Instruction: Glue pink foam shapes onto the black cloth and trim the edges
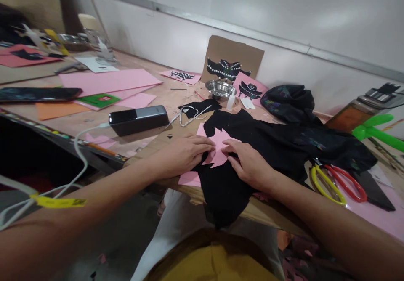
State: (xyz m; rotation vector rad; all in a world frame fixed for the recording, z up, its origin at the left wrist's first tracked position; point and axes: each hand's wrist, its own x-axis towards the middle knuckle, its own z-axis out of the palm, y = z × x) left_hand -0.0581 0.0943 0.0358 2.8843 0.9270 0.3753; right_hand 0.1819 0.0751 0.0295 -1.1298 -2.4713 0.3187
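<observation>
A pink paper cutout with pointed edges [217,148] lies on black cloth [224,188] near the table's front edge. My left hand [186,155] touches the cutout's left side, fingers bent together. On its right side rest the fingertips of my right hand [249,159], thumb and fingers apart and nothing gripped between them. Whatever may be under the left fingertips is hidden. More pink paper [191,178] shows beneath the cloth at its left. The cloth hangs over the front edge and spreads to the right.
Scissors with yellow and red handles [339,184] lie at the right. A black power bank [139,119] with a white cable is at the left. Behind the cloth stand a steel bowl [220,88], a small glue bottle [231,100] and beaded black pieces [227,69] on cardboard.
</observation>
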